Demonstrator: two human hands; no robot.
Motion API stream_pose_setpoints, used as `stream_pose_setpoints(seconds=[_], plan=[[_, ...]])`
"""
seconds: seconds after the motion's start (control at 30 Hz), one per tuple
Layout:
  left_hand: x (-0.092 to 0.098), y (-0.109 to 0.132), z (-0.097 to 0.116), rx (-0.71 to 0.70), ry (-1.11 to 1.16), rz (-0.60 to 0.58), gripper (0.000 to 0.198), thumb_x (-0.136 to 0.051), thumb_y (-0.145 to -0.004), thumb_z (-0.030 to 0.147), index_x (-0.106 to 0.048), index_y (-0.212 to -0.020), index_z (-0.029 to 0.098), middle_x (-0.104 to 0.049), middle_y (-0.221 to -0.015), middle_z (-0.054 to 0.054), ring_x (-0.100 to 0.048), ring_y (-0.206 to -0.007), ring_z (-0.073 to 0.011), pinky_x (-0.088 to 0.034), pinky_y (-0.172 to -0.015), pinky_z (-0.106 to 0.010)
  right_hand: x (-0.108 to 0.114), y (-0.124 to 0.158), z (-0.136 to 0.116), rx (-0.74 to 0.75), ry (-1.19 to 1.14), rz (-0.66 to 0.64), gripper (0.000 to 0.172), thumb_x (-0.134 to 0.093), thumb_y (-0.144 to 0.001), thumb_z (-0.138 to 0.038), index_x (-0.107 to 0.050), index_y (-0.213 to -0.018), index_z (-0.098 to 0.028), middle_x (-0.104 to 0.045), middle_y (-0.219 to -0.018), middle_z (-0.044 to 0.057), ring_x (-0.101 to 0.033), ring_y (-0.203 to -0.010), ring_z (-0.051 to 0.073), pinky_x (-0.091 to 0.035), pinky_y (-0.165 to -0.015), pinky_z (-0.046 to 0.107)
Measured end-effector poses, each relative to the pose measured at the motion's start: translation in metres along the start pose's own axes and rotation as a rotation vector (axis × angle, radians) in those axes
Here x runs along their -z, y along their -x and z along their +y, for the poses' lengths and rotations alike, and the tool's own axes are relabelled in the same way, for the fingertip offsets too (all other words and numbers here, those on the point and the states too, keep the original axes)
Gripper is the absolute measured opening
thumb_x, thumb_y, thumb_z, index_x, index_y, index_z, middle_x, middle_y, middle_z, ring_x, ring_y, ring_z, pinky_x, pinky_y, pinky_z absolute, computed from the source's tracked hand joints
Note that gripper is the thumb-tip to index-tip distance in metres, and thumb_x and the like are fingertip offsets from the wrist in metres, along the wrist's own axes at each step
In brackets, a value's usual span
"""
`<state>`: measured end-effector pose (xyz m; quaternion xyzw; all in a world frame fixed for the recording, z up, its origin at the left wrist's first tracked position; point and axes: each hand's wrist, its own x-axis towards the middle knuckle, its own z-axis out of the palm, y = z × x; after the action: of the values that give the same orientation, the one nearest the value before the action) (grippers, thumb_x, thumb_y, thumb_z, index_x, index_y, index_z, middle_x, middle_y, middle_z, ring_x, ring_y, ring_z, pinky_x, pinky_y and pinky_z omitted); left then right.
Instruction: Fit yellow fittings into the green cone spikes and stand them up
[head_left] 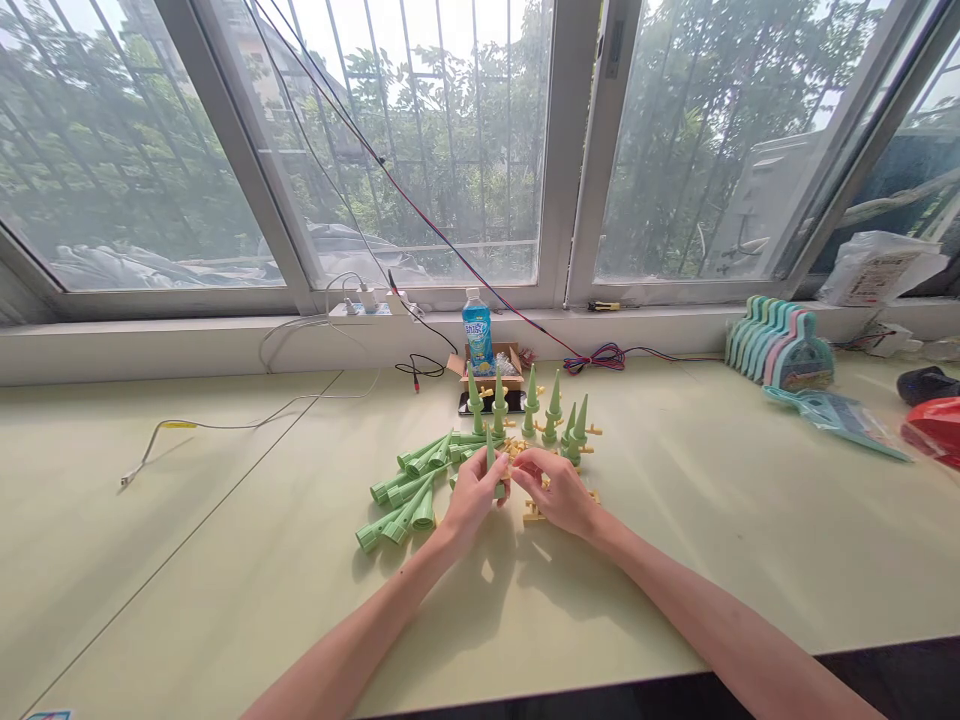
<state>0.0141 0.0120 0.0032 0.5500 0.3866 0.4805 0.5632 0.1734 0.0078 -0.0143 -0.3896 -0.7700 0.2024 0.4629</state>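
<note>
My left hand [474,492] is closed around a green plastic plant-watering spike [490,452], held point up above the table. My right hand [556,488] is closed in a pinch against the side of that spike; whatever its fingertips hold is hidden. Just beyond the hands lies a small pile of yellow valve pieces [516,447]. Several green spikes fitted with yellow valves [553,405] stand upright behind them. Left of my left hand, loose green spikes [405,495] lie in a heap without visible valves. More yellow pieces [534,517] lie partly under my right hand.
At the back stand a blue-labelled bottle [478,335] and a small cardboard box [512,370], with a dark phone [459,404] in front. Coiled red-blue wire [600,357] and a white cable [225,427] lie on the table [712,560]. Pastel plastic boards [784,345] stand at right.
</note>
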Motion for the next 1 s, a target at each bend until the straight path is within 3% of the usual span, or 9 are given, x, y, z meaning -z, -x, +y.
stream_pose_setpoints(seconds=[0.6, 0.8, 1.0], plan=[[-0.0028, 0.0013, 0.0066, 0.102, 0.13, 0.001, 0.036, -0.071, -0.076, 0.049, -0.056, -0.076, 0.017, -0.055, -0.07, 0.0, -0.05, -0.056, -0.0096, -0.041, -0.049, -0.021, -0.001, 0.0009, 0.0027, 0.024, -0.064, 0.007, 0.014, -0.052, -0.097, -0.026, -0.065, -0.096, -0.021, -0.067, -0.083, 0.003, -0.059, -0.073, 0.016, -0.048, -0.068, 0.03], [-0.0021, 0.0012, 0.0058, 0.075, 0.115, -0.013, 0.035, -0.07, -0.077, 0.049, -0.056, -0.074, 0.016, -0.053, -0.067, 0.001, -0.049, -0.054, -0.0094, -0.041, -0.049, -0.022, -0.0017, 0.0004, 0.0033, 0.008, -0.038, 0.021, 0.019, -0.051, -0.097, -0.029, -0.062, -0.085, -0.02, -0.063, -0.076, 0.001, -0.054, -0.066, 0.014, -0.044, -0.062, 0.027], [-0.0003, 0.0014, 0.0038, 0.063, 0.068, -0.042, 0.036, -0.066, -0.081, 0.05, -0.055, -0.075, 0.016, -0.054, -0.068, 0.0, -0.049, -0.055, -0.0096, -0.041, -0.05, -0.022, -0.0009, 0.0009, 0.0043, -0.002, 0.05, 0.0, 0.036, -0.044, -0.1, -0.035, -0.054, -0.069, -0.019, -0.049, -0.063, -0.002, -0.042, -0.058, 0.012, -0.036, -0.056, 0.025]])
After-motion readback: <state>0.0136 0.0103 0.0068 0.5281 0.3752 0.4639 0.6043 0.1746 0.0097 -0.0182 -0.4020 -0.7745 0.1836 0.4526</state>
